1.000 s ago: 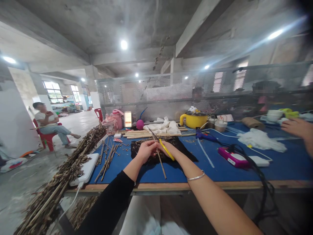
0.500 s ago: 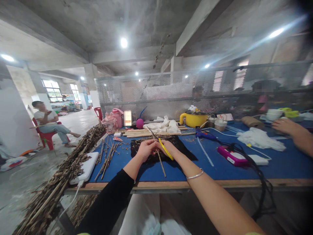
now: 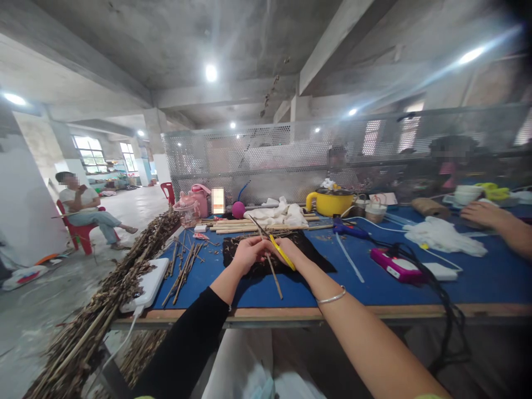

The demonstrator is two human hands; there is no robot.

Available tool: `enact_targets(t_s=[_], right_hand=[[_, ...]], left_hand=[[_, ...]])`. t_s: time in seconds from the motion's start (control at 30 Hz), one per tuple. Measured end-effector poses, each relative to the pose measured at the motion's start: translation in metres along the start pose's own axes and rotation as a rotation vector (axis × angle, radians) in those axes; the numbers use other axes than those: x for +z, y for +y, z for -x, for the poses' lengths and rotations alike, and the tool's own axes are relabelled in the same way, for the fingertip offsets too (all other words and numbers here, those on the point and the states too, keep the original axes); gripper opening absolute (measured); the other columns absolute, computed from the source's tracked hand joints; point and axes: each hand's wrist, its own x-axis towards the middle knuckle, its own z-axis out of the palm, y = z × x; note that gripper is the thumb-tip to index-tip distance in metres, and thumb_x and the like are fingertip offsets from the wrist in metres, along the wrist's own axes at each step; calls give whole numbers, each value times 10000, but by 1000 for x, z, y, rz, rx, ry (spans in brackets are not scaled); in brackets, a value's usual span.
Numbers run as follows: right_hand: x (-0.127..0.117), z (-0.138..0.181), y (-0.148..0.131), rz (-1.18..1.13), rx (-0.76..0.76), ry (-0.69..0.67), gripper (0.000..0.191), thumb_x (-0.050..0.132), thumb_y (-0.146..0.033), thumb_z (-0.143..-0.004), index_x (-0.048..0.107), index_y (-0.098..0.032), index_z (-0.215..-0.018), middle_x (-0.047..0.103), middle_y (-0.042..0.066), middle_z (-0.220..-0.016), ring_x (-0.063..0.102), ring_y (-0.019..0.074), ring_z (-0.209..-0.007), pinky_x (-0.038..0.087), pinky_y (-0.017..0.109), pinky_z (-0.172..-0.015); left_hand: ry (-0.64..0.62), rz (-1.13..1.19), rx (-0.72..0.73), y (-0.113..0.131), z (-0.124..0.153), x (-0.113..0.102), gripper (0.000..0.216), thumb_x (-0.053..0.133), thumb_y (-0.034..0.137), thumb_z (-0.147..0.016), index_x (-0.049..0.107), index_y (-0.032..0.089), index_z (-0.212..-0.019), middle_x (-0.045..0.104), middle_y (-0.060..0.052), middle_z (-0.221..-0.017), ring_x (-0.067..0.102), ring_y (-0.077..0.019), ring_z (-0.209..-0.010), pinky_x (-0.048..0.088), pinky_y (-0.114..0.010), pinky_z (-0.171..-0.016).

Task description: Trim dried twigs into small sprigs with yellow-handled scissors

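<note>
Yellow-handled scissors (image 3: 282,253) are gripped in my right hand (image 3: 290,249), their blades pointing away to the upper left. My left hand (image 3: 248,254) is closed on a thin dry stem (image 3: 276,282), whose near end sticks out toward me between both hands. The hands almost meet, so the far part of the stem and the fingertips are partly hidden. Beneath them lies a black cloth (image 3: 311,255) with plant scraps on it. More cut stems (image 3: 185,271) rest on the blue tabletop (image 3: 324,291) to the left.
A long bundle of dried stalks (image 3: 108,296) runs along the left edge, beside a white power bank (image 3: 146,285). Pale sticks (image 3: 236,226), a yellow pot (image 3: 332,203) and a blue glue gun (image 3: 351,229) lie behind. At right are a purple device (image 3: 397,267) and another person's hand (image 3: 482,213).
Hands, scissors and stem stay nearly in place. The stem's near end has shifted very slightly; the whole view has drifted a few pixels.
</note>
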Motion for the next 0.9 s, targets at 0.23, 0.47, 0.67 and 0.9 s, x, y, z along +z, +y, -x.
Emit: enact_targets(t_s=[0.23,0.47,0.67,0.9], right_hand=[[-6,1,-1,47,35,-17,576,392,-686,-710,628,-161,-689,628,63,-660,556,175,-593,366,243,-533],[-1,0,2,-33,30,-20,546,490,-632,-692,580,-157,-946,636,81,-861,577,201,-752,410,260,-627],[-2,0,0,-13,-29,-26,564,391,-665,-726,617,-149,-711,606,50,-650,530,150,-571,358,230,-521],[-5,1,-3,-6,30,-41,623,409,-719,-664,631,-140,-606,577,35,-533,498,132,-484,323,218,-465]], left_hand=[[-32,49,-8,0,0,-1,351,673,314,-641,625,130,-936,622,-38,-676,577,-91,-556,425,-160,-450],[-18,65,-25,-1,-1,-1,313,657,296,-662,626,134,-928,626,-37,-681,565,-82,-533,448,-173,-450],[-43,66,-21,2,2,1,300,660,292,-642,627,129,-892,622,-38,-676,580,-96,-551,435,-164,-439],[-33,50,-26,2,1,1,286,661,272,-622,618,123,-863,620,-34,-663,578,-98,-539,418,-163,-419]])
